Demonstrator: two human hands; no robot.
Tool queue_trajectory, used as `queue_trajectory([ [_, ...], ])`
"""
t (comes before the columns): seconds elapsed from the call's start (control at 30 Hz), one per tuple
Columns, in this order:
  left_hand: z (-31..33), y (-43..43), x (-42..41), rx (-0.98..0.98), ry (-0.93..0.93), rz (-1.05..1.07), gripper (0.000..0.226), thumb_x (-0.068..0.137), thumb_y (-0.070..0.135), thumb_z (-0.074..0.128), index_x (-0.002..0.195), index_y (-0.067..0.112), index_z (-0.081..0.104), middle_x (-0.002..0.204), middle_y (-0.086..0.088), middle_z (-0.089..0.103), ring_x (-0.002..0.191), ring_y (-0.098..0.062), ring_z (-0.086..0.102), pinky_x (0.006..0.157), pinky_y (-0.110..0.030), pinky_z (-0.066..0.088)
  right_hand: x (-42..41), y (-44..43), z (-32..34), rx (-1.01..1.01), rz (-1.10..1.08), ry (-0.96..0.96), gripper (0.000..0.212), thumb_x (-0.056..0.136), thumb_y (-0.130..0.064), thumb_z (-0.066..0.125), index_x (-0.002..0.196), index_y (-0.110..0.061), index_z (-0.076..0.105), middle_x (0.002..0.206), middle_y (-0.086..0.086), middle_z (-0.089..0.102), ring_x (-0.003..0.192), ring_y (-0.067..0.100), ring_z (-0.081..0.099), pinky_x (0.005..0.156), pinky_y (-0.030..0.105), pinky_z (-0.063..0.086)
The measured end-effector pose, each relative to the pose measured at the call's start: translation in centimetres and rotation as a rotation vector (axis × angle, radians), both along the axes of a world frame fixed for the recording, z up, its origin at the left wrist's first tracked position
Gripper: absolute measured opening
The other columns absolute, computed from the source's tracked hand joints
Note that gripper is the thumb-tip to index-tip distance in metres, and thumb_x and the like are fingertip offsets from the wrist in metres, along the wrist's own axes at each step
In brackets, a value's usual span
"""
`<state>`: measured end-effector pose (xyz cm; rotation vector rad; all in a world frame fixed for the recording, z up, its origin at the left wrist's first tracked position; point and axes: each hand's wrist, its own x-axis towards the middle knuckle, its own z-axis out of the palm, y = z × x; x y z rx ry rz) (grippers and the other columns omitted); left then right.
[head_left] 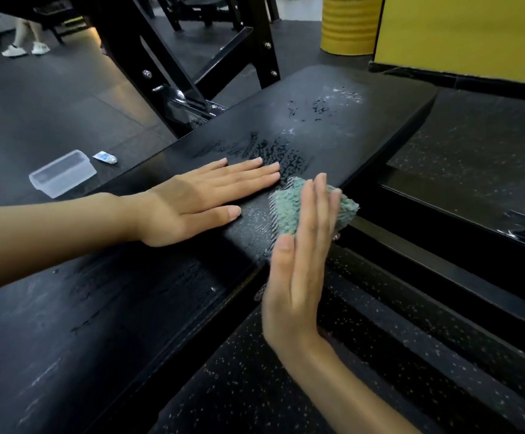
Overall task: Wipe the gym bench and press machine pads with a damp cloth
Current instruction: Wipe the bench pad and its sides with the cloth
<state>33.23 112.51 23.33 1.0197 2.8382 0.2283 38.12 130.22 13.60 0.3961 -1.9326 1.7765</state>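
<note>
Where the long black bench pad [333, 120] runs away from the lower left corner toward the far right, its surface looks dull and grainy, with wet mottled smears across the middle and pale whitish flecks nearer the far end. A green, nubbly cloth [289, 208] sits on the pad's right edge, half draped over the side. The right hand [298, 277] presses it there edge-on, fingers straight and together, not curled round it. The left hand [192, 202] lies flat on the pad just beside the cloth, palm down, fingers extended and close together, thumb out to the side.

On the dark rubber floor [35, 98] to the left lie a clear plastic container [62, 173] and, just beyond it, a small white and blue tube [105, 157]. A black bolted machine frame [173, 57] rises behind the pad. Further back stand a yellow ribbed drum [348, 23] and a yellow wall panel [464, 29].

Someone's white shoes [14, 51] show at the upper left, the legs cut off by the frame edge. The right palm hides much of the cloth, so it may be folded or bunched; I cannot tell which. The pad's near end runs out of view.
</note>
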Motion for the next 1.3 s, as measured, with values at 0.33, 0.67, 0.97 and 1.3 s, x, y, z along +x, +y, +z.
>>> queue_trajectory([
  [0.33, 0.3, 1.2, -4.1, -0.003, -0.01, -0.057, 0.06, 0.103, 0.044, 0.02, 0.158, 0.023, 0.01, 0.166, 0.014, 0.004, 0.153, -0.008, -0.001, 0.124, -0.037, -0.003, 1.6, -1.3, 0.7, -0.033, 0.0, -0.008, 0.053, 0.104, -0.026, 0.023, 0.155, -0.012, 0.018, 0.167, -0.005, 0.01, 0.154, 0.019, 0.0, 0.124, 0.041, 0.007],
  [0.67, 0.3, 3.7, -11.3, -0.032, 0.021, -0.162, 0.057, 0.103, 0.044, 0.018, 0.157, 0.03, 0.005, 0.166, 0.017, 0.002, 0.152, -0.005, -0.003, 0.124, -0.035, -0.002, -3.1, 0.6, 0.7, -0.03, -0.053, -0.003, 0.053, 0.104, -0.022, 0.023, 0.155, -0.012, 0.016, 0.166, -0.003, 0.01, 0.154, 0.016, 0.0, 0.124, 0.037, 0.004],
  [0.97, 0.3, 3.7, -12.1, -0.01, 0.022, -0.215, 0.058, 0.104, 0.042, 0.02, 0.158, 0.028, 0.006, 0.165, 0.019, 0.002, 0.153, -0.006, -0.002, 0.124, -0.032, -0.002, -5.5, 1.3, 1.2, -0.074, -0.11, -0.061, 0.054, 0.104, -0.024, 0.022, 0.155, -0.008, 0.019, 0.166, -0.003, 0.01, 0.153, 0.011, -0.001, 0.123, 0.032, 0.002],
  [1.3, 0.2, 3.5, -13.1, -0.001, 0.01, -0.295, 0.06, 0.103, 0.046, 0.018, 0.159, 0.027, 0.007, 0.166, 0.016, 0.002, 0.153, -0.008, -0.001, 0.124, -0.034, -0.002, -1.1, 0.1, 2.1, 0.015, -0.053, -0.128, 0.054, 0.104, -0.025, 0.025, 0.157, -0.015, 0.015, 0.166, -0.013, 0.002, 0.153, 0.009, -0.007, 0.121, 0.024, 0.0],
])
